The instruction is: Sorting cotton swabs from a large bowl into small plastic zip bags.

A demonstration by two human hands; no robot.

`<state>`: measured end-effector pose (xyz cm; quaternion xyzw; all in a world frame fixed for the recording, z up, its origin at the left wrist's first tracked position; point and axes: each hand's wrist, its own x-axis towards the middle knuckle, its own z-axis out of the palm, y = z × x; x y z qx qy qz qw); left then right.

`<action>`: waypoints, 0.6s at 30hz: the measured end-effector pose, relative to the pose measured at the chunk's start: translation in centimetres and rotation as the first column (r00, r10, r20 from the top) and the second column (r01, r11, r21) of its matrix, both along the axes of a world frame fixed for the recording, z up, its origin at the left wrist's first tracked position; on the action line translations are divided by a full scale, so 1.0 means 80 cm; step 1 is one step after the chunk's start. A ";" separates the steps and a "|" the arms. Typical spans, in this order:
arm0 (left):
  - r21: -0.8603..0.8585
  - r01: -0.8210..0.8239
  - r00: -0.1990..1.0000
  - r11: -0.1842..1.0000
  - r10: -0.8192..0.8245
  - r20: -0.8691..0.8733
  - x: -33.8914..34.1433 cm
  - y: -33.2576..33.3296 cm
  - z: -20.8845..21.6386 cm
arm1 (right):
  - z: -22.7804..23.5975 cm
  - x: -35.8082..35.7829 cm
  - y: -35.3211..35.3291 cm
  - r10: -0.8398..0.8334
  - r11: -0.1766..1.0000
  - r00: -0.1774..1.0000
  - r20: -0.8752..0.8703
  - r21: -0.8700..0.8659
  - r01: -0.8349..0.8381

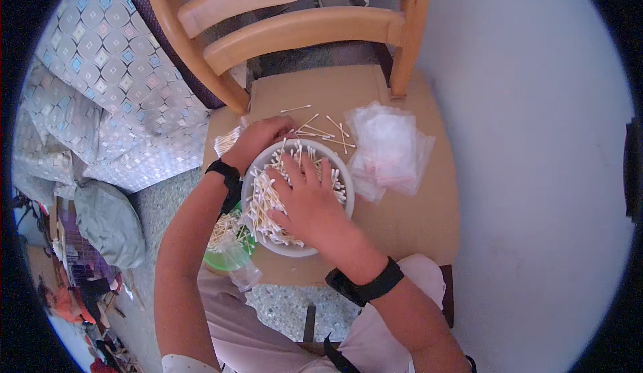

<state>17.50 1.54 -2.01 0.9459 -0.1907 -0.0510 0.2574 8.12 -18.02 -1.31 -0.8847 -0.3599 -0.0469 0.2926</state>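
A round white bowl (349, 202) full of cotton swabs (262, 199) stands on the chair seat in front of me. My right hand (307, 199) lies over the heap in the bowl, palm down, its fingers spread and touching the swabs. Just beyond the bowl's far left rim is my left hand (264, 135), its fingers curled in. What those fingers hold, if anything, is hidden. Several loose swabs (315, 132) lie scattered on the seat beside its fingertips.
Clear plastic bags (388, 148) are piled right of the bowl. A green container (221, 260) with swabs and a plastic bag (240, 266) sits at the near left. More swabs (228, 142) lie behind my left wrist. The wooden chair back (305, 34) rises beyond; a wall (536, 172) stands at right.
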 end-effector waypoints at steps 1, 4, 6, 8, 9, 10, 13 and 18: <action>0.027 0.007 1.000 1.000 -0.008 0.021 0.002 0.000 0.002 | 0.000 0.003 -0.001 0.016 1.000 1.000 -0.019 0.022 -0.016; 0.165 -0.079 0.997 0.983 0.082 -0.010 0.009 0.006 0.001 | 0.001 0.008 -0.001 0.040 0.998 0.999 -0.036 0.041 -0.038; 0.120 -0.114 0.993 0.986 0.108 0.053 0.009 0.012 0.001 | 0.004 0.008 -0.001 0.047 0.998 0.998 -0.037 0.041 -0.046; 0.076 -0.150 0.984 0.986 0.142 0.110 0.009 0.021 0.003 | 0.005 0.010 -0.002 0.056 0.998 0.998 -0.005 0.001 -0.056; 0.047 -0.192 0.975 0.980 0.186 0.121 0.009 0.026 0.005 | 0.004 0.011 0.000 0.066 0.998 0.998 -0.012 0.005 -0.066; 0.020 -0.236 0.964 0.972 0.231 0.131 0.007 0.033 0.007 | 0.003 0.011 0.003 0.075 0.997 0.997 -0.015 0.011 -0.075; -0.028 -0.323 0.937 0.946 0.324 0.133 0.003 0.016 0.040 | 0.004 0.018 -0.004 0.063 0.998 0.997 -0.042 0.006 -0.063; -0.158 -0.326 0.940 0.932 0.337 0.050 -0.031 0.007 0.099 | 0.013 0.039 -0.011 0.155 0.986 0.980 -0.124 0.087 -0.145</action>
